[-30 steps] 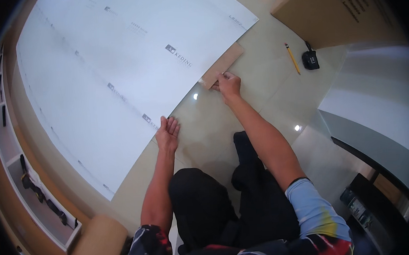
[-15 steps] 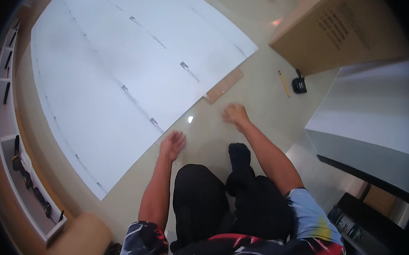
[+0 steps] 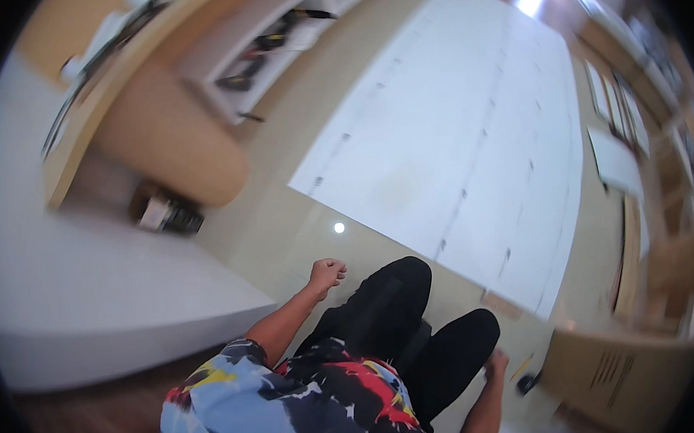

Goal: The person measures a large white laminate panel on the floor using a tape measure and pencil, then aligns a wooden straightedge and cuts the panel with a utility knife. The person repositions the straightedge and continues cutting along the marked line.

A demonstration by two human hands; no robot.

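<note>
My left hand (image 3: 328, 275) hovers to the left of my bent knees, its fingers curled in and nothing visible in it. Beyond it, a large white board (image 3: 429, 130) with rows of small printed marks lies flat on the floor. My right hand (image 3: 496, 363) is low beside my right knee, partly hidden and blurred, so its fingers are hard to read. Close to that hand lie a yellow pencil (image 3: 522, 367) and a small black object (image 3: 528, 382), perhaps a tape measure. Neither hand touches the board.
A brown strip (image 3: 501, 304) pokes out from under the board's near edge. At the lower right stands a cardboard box (image 3: 608, 375). A white shelf unit (image 3: 235, 95) holding tools, a rounded brown form (image 3: 169, 140) and a white surface (image 3: 111, 289) occupy the left. Panels (image 3: 616, 157) lie at the right.
My view has swung to the left, so the board now extends up and to the right. Both hands have moved back from the board's edge and farther apart; the left fingers have curled.
</note>
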